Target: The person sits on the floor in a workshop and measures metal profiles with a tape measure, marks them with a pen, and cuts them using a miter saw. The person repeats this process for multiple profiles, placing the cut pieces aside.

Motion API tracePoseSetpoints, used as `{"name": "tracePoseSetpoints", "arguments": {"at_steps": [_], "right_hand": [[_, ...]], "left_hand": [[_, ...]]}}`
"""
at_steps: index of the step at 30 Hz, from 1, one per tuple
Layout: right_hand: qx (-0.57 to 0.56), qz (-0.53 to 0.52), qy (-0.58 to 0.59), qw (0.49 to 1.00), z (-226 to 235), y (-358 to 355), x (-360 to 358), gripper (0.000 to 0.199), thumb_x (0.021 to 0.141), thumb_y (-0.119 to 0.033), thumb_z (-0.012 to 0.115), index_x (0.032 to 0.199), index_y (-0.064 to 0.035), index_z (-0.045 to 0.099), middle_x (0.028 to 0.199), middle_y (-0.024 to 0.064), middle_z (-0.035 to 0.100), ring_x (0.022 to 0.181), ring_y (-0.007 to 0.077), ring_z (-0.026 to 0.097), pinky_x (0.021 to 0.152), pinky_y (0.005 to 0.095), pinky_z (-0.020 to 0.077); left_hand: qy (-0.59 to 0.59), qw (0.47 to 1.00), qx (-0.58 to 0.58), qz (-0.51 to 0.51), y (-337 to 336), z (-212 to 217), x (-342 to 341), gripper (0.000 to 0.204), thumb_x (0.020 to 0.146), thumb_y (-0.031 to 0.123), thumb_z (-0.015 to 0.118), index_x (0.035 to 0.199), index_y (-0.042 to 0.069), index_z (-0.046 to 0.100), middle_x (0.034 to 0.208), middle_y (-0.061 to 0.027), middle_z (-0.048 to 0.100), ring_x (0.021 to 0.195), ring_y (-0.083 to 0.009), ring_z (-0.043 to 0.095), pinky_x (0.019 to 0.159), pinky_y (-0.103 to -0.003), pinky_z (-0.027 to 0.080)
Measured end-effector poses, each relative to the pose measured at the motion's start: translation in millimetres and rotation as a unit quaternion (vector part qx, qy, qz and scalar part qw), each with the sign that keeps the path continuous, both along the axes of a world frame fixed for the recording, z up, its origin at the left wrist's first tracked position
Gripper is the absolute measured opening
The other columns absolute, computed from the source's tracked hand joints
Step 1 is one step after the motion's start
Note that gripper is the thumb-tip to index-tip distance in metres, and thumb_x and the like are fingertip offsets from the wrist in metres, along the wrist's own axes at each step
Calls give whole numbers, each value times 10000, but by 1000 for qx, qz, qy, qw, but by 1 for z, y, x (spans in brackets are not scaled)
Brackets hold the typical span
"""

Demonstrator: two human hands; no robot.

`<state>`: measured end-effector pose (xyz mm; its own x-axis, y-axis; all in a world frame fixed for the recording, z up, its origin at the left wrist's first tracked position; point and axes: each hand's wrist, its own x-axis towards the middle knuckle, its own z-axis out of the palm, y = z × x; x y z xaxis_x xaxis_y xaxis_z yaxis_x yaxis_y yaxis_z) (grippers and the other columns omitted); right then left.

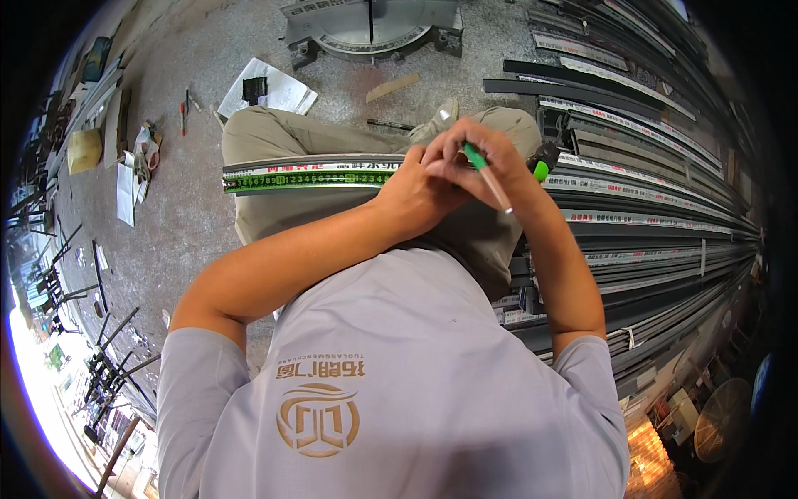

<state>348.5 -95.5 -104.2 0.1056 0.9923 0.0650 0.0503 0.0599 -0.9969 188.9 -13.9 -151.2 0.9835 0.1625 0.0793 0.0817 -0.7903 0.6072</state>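
Note:
Across my lap lies a long profile bar (pixel 249 165) with printed white film on one face. A green tape measure blade (pixel 324 180) runs along its near side. My left hand (pixel 420 193) is closed around the bar and blade. Beside and partly over it, my right hand (pixel 486 158) grips a pen (pixel 490 179) with a green part near the fingers and a pale end slanting toward me. Just right of that hand, the black and green tape case (pixel 542 169) is partly hidden. The hands cover the bar's middle and the pen's other end.
Stacks of long dark profiles (pixel 648 218) fill the right side. A mitre saw (pixel 371 29) stands ahead. On the floor are an open notebook (pixel 287 90), a wooden strip (pixel 392 88), pens (pixel 183 118) and a yellow block (pixel 85 150).

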Motion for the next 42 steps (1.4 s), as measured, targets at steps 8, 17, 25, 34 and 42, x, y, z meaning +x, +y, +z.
{"name": "tracePoseSetpoints", "arguments": {"at_steps": [8,17,25,34,42], "right_hand": [[94,-183,-178,962,-3,8,8,230,843,66,704,958,-52,544,986,126,706,834,276,669,771,359,542],[-193,-283,-374,862,-44,-27,97,373,909,-360,783,1039,-55,610,888,144,701,882,342,701,806,399,547],[-429,-122,-335,830,-54,-59,143,668,796,-637,821,1056,-62,601,909,122,715,896,268,692,812,387,542],[-471,-46,-265,840,-22,-81,137,657,715,-475,944,1040,-45,569,799,72,637,717,185,619,639,335,503],[-422,-34,-310,851,3,-86,130,648,679,-292,944,1069,-26,499,760,100,662,756,232,648,717,367,503]], "left_hand": [[9,979,187,-84,2,17,-2,361,867,189,638,1209,272,718,1212,-53,634,1162,-276,545,962,-450,427],[11,979,187,-79,-1,26,2,691,863,109,643,1502,345,527,1311,-143,572,1129,-306,561,924,-428,428],[30,976,196,-89,1,27,2,780,849,112,663,1560,356,453,1343,-154,542,1125,-315,554,933,-437,434],[19,976,196,-88,-1,28,3,839,804,54,669,1563,349,466,1354,-153,530,1129,-315,541,948,-431,423],[19,974,203,-96,-1,30,3,825,811,60,668,1556,356,473,1361,-163,531,1121,-318,544,933,-434,422]]}}
